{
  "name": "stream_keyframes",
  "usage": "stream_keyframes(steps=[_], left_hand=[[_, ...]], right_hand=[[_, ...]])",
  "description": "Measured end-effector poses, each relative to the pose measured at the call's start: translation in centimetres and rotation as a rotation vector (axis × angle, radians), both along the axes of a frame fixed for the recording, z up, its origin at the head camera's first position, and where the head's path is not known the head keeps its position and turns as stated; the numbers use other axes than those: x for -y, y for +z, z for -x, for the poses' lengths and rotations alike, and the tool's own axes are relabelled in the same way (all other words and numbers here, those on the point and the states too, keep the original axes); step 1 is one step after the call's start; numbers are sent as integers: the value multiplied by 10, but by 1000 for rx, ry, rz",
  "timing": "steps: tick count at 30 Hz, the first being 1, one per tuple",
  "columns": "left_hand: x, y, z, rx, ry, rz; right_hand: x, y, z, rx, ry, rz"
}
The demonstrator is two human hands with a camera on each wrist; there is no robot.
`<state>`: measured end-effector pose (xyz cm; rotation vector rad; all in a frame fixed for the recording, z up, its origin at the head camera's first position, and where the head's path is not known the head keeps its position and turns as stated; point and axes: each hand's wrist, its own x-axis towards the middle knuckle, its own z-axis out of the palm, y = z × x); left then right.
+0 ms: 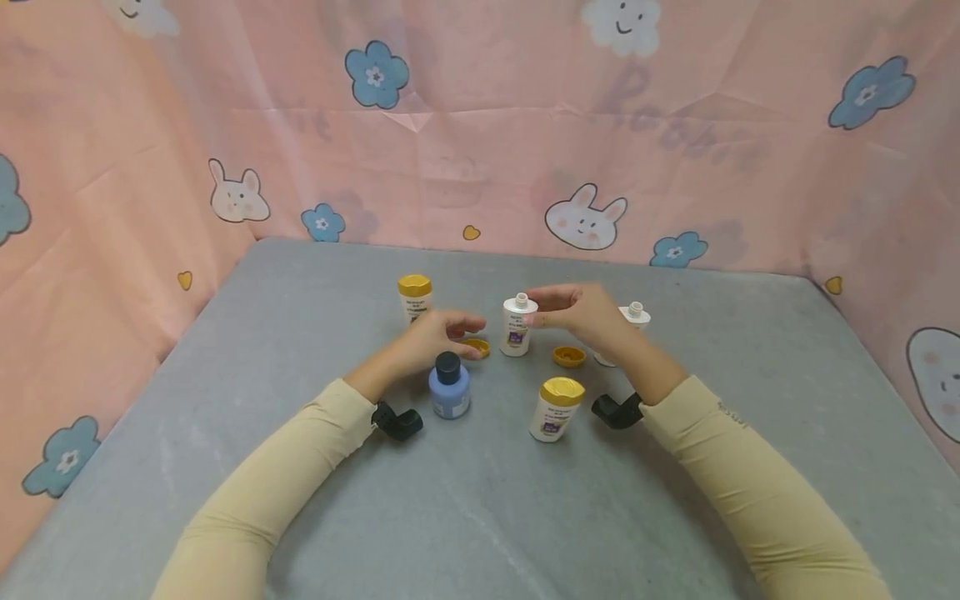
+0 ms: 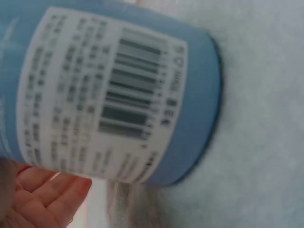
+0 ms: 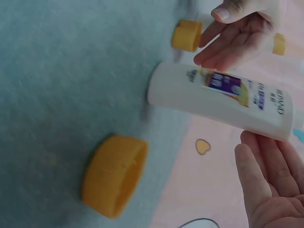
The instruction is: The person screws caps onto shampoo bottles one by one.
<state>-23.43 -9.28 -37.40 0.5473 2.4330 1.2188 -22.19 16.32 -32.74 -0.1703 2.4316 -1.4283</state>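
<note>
A capless white bottle (image 1: pixel 516 333) with a purple label stands upright in the middle of the table. My right hand (image 1: pixel 581 312) is at its right side, fingers fairly straight, the fingertips partly behind the bottle (image 3: pixel 223 95); whether they touch it is unclear. My left hand (image 1: pixel 438 337) hovers with loosely extended fingers beside a yellow cap (image 1: pixel 477 347), holding nothing. In the right wrist view, that cap (image 3: pixel 186 35) lies just by the left fingertips. Another yellow cap (image 1: pixel 569 357) rests on the table near the right forearm.
A blue bottle with a black lid (image 1: pixel 450 392) stands close to the left wrist. Yellow-capped white bottles stand at the front (image 1: pixel 557 410) and behind the left hand (image 1: pixel 415 296). A second capless bottle (image 1: pixel 635 314) is partly hidden by the right hand. Pink cloth hangs behind the table.
</note>
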Motion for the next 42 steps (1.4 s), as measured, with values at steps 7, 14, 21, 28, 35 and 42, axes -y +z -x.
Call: stream_keyframes(steps=[7, 14, 21, 28, 35, 42], left_hand=[[1, -8, 3, 37, 4, 13], [2, -13, 3, 44, 11, -7], [1, -14, 3, 31, 39, 6], [1, 10, -2, -26, 92, -50], [-1, 42, -14, -158, 130, -172], [-6, 66, -23, -144, 177, -268]], right_hand=[[3, -14, 1, 28, -6, -57], [8, -26, 3, 29, 1, -83], [11, -33, 5, 25, -14, 2], [3, -16, -4, -2, -79, 33], [-4, 10, -20, -49, -74, 62], [-9, 24, -35, -92, -72, 64]])
